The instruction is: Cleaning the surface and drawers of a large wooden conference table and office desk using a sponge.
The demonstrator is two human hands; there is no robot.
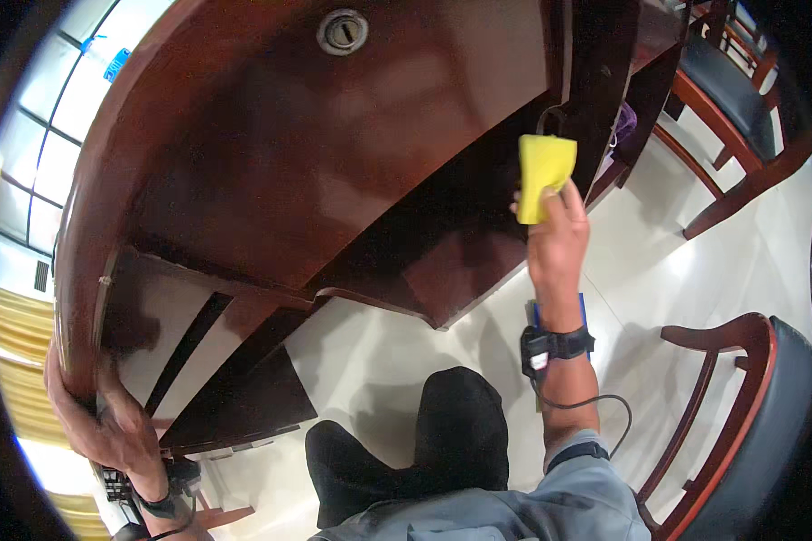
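My right hand [555, 230] is closed on a folded yellow cloth [541, 176], pinched between thumb and fingers. It is held in front of the dark open side of a glossy red-brown wooden desk [334, 171]. At the far left, my left hand [113, 419] wraps round the curved edge of the desk; part of its fingers is hidden behind that edge. Set into the desktop is a round metal fitting [342, 32]. Straps with small devices sit on both wrists, and a cable loops from the right one.
Wooden chairs with dark seats stand on the right, one near [740, 415] and one farther off [731, 99]. A purple item [623, 124] shows inside the desk's side. A blue-edged object [584, 311] lies partly hidden under my right forearm. Yellow curtains [27, 361] hang at the left.
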